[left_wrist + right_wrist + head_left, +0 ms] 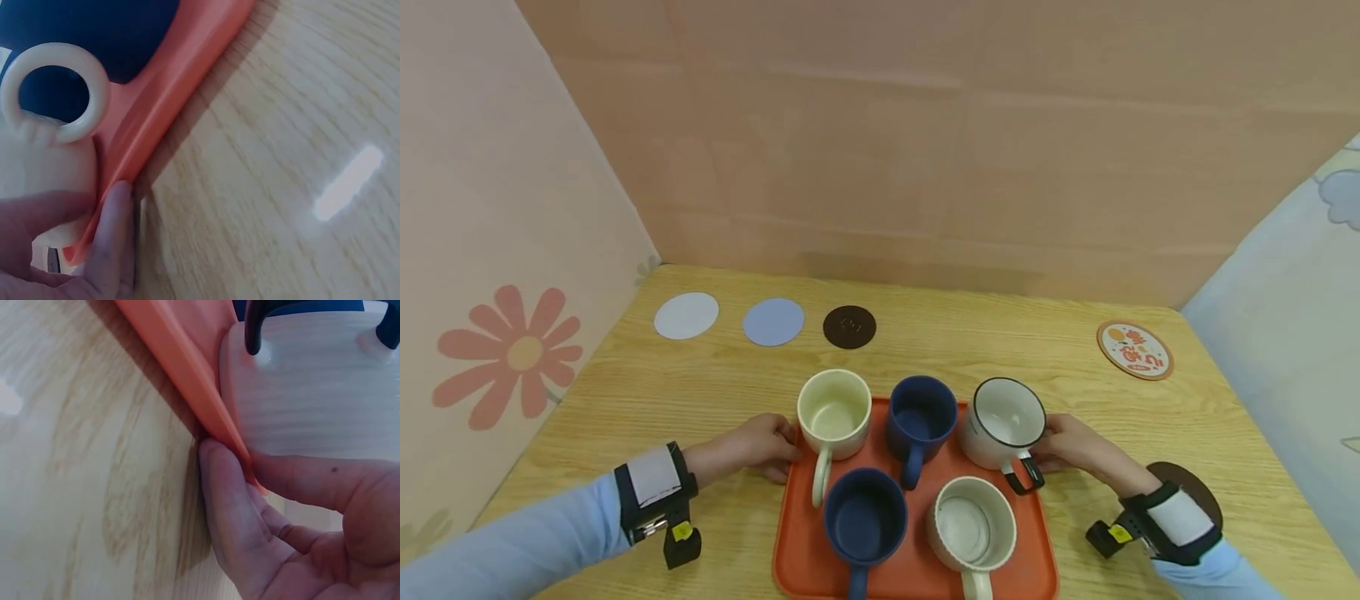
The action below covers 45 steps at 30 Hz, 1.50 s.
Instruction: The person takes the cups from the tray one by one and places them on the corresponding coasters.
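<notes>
Orange and rimmed, the tray [797, 554] is lying on the table [647, 392] between your hands, carrying five mugs. Your left hand [763, 446] is pinching its rim right by the cream mug [833, 404]; your right hand [1078, 450] is pinching the opposite rim by the black-rimmed mug [1003, 412]. One navy mug [922, 417] is standing between those two, while a second navy mug [865, 512] and an off-white mug [973, 529] are sitting closer to you than your hands. Beyond your left hand, white [686, 316], lilac [773, 322] and dark brown coasters [849, 327] are forming a row; beyond your right, a printed coaster [1135, 350] is lying.
</notes>
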### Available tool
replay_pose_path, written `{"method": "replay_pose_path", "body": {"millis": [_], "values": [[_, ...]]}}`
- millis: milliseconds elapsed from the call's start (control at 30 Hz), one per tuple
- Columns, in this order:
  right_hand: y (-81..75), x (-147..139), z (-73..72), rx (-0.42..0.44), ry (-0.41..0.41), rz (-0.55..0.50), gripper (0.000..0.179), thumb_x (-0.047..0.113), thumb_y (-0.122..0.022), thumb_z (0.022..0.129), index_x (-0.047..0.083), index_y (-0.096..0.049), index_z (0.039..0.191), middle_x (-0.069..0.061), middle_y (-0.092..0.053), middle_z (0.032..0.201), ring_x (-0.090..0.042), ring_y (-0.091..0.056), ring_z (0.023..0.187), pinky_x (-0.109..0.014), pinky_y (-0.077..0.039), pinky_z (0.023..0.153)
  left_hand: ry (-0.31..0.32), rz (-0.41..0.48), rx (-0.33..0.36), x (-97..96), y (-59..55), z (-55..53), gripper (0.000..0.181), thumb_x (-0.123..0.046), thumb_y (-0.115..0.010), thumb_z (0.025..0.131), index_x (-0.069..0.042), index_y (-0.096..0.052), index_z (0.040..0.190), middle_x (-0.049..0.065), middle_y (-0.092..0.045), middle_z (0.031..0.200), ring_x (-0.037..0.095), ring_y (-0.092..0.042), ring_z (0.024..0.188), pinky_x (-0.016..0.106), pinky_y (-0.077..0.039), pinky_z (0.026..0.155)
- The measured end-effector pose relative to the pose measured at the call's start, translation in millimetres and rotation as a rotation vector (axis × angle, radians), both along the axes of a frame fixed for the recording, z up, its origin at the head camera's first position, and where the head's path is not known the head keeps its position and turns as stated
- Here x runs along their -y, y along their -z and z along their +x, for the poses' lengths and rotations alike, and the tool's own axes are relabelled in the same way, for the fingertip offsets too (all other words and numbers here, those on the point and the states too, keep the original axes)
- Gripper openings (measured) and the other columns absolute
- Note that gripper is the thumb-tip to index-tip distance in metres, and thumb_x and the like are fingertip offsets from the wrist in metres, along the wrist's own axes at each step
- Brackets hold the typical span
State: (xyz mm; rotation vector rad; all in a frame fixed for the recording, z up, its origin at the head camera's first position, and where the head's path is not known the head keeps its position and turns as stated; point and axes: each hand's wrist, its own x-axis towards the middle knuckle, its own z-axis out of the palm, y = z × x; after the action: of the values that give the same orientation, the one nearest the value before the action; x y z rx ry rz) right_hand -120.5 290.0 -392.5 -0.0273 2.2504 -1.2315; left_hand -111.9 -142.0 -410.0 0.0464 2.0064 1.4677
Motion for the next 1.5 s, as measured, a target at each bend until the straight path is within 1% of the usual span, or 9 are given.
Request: {"method": "replay_pose_path", "body": {"millis": [200,367,533,667,767,900,1067,1267,1500], "values": [[-1.7,0.5,-2.4,-0.014,-0.022,0.030,0.042,-0.002,-0.056,0.083,-0.025,-0.041,0.116,-0.024,-0.064,0.095,-0.023,-0.064,0.079,-0.038,-0.058,0.065,-0.019,-0.010,-0.028,-2.2,0.1,0.6,0.018,0.006,-0.059,0.078,0.012,-0.048,0.091,0.014,-0.062,0.072,0.018,-0.062,0.057,0.034,-0.058,0.057],[-5.8,0.5,-4.1,-0.025,-0.052,0.071,0.038,-0.001,-0.059,0.082,-0.023,-0.047,0.110,-0.023,-0.066,0.091,-0.024,-0.065,0.074,-0.038,-0.058,0.064,-0.043,-0.037,-0.046,-3.8,-0.7,1.9,0.017,0.006,-0.059,0.077,0.011,-0.048,0.089,0.011,-0.059,0.070,0.014,-0.060,0.054,0.032,-0.057,0.055],[-12.7,-2.0,-4.3,-0.086,-0.111,0.109,0.034,0.003,-0.062,0.081,-0.019,-0.053,0.105,-0.020,-0.068,0.088,-0.023,-0.066,0.074,-0.039,-0.058,0.065,-0.044,-0.077,-0.091,-4.4,0.3,4.0,0.015,0.005,-0.059,0.074,0.008,-0.049,0.085,0.009,-0.056,0.068,0.013,-0.058,0.052,0.032,-0.057,0.053],[-21.6,-7.2,-3.0,-0.186,-0.142,0.219,0.034,0.010,-0.064,0.082,-0.014,-0.056,0.105,-0.017,-0.067,0.088,-0.020,-0.063,0.075,-0.035,-0.056,0.064,-0.045,-0.108,-0.111,-4.7,1.8,3.4,0.013,0.005,-0.059,0.074,0.006,-0.050,0.083,0.008,-0.055,0.067,0.013,-0.057,0.050,0.032,-0.056,0.052],[-27.8,-12.7,-1.1,-0.261,-0.156,0.325,0.040,0.017,-0.068,0.082,-0.011,-0.055,0.108,-0.017,-0.066,0.090,-0.024,-0.062,0.079,-0.034,-0.053,0.063,-0.048,-0.116,-0.113,-4.8,2.5,3.3,0.013,0.005,-0.059,0.074,0.006,-0.050,0.084,0.008,-0.055,0.067,0.013,-0.057,0.050,0.032,-0.056,0.052],[-35.2,-21.2,1.7,-0.301,-0.161,0.404,0.054,0.023,-0.071,0.081,-0.013,-0.051,0.116,-0.025,-0.063,0.099,-0.036,-0.061,0.089,-0.041,-0.054,0.069,-0.046,-0.106,-0.112,-4.9,1.9,4.4,0.014,0.006,-0.059,0.074,0.007,-0.049,0.084,0.008,-0.055,0.068,0.013,-0.057,0.051,0.032,-0.056,0.052],[-41.2,-33.1,5.8,-0.326,-0.153,0.495,0.062,0.027,-0.073,0.080,-0.013,-0.048,0.119,-0.034,-0.057,0.108,-0.045,-0.057,0.094,-0.049,-0.053,0.073,-0.041,-0.087,-0.111,-4.6,1.8,4.6,0.015,0.005,-0.058,0.075,0.007,-0.049,0.086,0.007,-0.057,0.065,0.014,-0.058,0.051,0.032,-0.057,0.053],[-44.0,-47.6,9.8,-0.334,-0.156,0.580,0.073,0.031,-0.074,0.077,-0.014,-0.042,0.125,-0.041,-0.048,0.116,-0.055,-0.049,0.099,-0.054,-0.050,0.072,-0.028,-0.079,-0.107,-2.7,3.1,4.4,0.016,0.004,-0.059,0.077,0.009,-0.050,0.091,0.009,-0.059,0.066,0.016,-0.060,0.054,0.034,-0.057,0.055],[-45.9,-61.9,11.7,-0.323,-0.173,0.650,0.084,0.034,-0.077,0.073,-0.016,-0.037,0.127,-0.045,-0.043,0.116,-0.059,-0.046,0.100,-0.058,-0.047,0.071,-0.016,-0.091,-0.112,-1.6,2.7,5.4,0.018,0.003,-0.059,0.080,0.010,-0.051,0.094,0.012,-0.060,0.072,0.018,-0.061,0.057,0.035,-0.057,0.056]]}}
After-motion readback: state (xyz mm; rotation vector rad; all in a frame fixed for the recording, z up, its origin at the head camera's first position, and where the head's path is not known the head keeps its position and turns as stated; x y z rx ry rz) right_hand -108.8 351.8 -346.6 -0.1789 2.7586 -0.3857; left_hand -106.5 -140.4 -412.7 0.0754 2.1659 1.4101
